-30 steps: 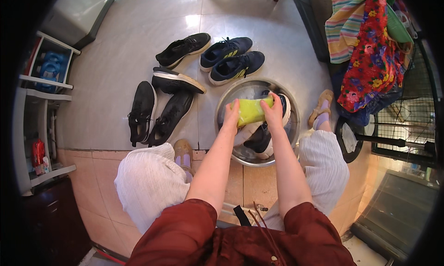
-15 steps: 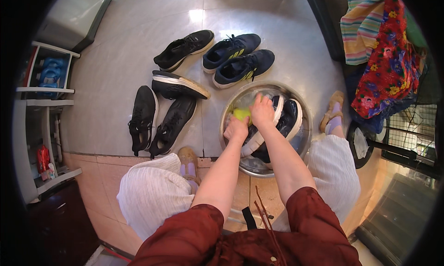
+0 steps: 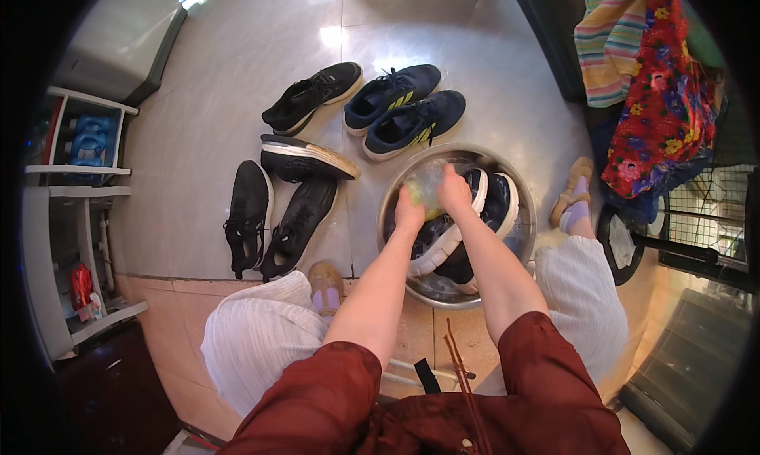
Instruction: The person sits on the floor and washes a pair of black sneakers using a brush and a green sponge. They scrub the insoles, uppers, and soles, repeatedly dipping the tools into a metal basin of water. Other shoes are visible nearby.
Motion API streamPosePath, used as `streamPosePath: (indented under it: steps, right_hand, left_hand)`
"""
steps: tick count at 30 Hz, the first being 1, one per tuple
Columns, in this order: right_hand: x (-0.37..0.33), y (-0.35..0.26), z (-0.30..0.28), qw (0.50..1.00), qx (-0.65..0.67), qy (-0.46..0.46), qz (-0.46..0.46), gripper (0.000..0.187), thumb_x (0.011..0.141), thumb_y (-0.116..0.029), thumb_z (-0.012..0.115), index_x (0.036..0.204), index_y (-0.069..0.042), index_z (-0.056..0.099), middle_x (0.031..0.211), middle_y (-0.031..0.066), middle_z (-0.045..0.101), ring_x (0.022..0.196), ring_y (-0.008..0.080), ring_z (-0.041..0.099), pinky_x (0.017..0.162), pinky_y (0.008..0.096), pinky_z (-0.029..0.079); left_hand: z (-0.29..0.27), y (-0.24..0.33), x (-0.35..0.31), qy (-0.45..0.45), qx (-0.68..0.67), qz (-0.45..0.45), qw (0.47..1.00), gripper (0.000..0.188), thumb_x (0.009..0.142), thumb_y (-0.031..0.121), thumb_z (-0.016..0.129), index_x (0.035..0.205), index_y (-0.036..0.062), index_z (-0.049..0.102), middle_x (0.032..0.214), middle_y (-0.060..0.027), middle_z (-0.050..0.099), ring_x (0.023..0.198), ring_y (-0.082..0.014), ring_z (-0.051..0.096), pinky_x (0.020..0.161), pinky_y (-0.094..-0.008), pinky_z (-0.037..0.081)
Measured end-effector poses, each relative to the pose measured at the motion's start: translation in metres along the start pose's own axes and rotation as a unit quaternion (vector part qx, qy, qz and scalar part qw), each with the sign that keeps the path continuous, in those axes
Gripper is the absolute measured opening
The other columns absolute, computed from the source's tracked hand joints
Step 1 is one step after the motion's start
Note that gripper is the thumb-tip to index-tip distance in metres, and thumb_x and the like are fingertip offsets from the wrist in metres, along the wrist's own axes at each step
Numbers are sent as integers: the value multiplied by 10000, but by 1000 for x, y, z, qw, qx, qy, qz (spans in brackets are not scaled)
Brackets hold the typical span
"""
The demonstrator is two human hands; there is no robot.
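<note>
Over the left side of a round metal basin [image 3: 529, 210], my two hands hold a thing that is partly yellow-green and partly see-through [image 3: 427, 184], perhaps a plastic packet; its kind is blurred. My left hand [image 3: 408, 212] is closed on its near left side. Close beside it, my right hand [image 3: 453, 192] is closed on its right side. Inside the basin, just right of and below my hands, lie dark shoes with white soles [image 3: 504, 206]; my right forearm covers part of them.
Left of the basin, several black shoes [image 3: 247, 210] lie on the tiled floor, one on its side. Behind it stand navy shoes with yellow-green stripes [image 3: 416, 123]. My feet [image 3: 326, 285] flank the basin. Shelves [image 3: 87, 170] stand at left, flowered cloth [image 3: 661, 99] hangs at right.
The yellow-green thing was bright and bunched between my hands; now it looks paler, with a see-through part stretched between them. My left hand has shifted slightly; the shoes have stayed in place.
</note>
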State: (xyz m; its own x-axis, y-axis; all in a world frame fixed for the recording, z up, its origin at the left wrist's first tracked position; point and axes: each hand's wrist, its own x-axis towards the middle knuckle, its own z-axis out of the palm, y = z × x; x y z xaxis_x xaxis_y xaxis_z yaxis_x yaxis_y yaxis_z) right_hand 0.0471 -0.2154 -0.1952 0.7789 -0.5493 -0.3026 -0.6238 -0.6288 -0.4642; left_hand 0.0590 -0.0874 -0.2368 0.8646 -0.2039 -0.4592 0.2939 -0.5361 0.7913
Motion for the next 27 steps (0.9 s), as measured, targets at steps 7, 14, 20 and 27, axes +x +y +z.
streamPosePath:
  steps: [7, 14, 20, 27]
  right_hand:
    - [-69, 27, -54, 980, 168, 104, 30, 528, 854, -174, 648, 1369, -150, 535, 1209, 189, 654, 1098, 343, 634, 912, 422, 500]
    - [-135, 14, -107, 619, 739, -152, 217, 460, 996, -529, 460, 1186, -136, 603, 1117, 56, 649, 987, 240, 636, 841, 385, 536]
    - [-119, 77, -87, 574, 808, -127, 37, 419, 1007, -475, 453, 1201, -136, 603, 1158, 60, 645, 1041, 249, 633, 898, 407, 526]
    - [-164, -5, -197, 702, 697, -36, 144, 621, 932, -652, 483, 1329, -175, 514, 1254, 88, 590, 1095, 302, 615, 887, 538, 517]
  left_hand:
    - [-14, 80, -81, 62, -39, 99, 992, 392, 847, 80, 641, 1227, 88, 544, 1110, -205, 656, 1056, -382, 623, 902, -447, 479]
    - [-18, 137, -177, 33, -69, 257, 963, 371, 822, 131, 679, 1185, 136, 602, 1239, -159, 584, 1196, -356, 504, 990, -447, 412]
    - [-12, 190, -230, 58, 59, 275, 958, 490, 793, 413, 737, 1213, 193, 610, 1477, -163, 379, 1323, -420, 347, 1082, -544, 311]
    - [-37, 230, -214, -2, 79, 192, 978, 710, 893, 610, 554, 1409, 133, 458, 1419, -153, 474, 1337, -394, 389, 1029, -602, 324]
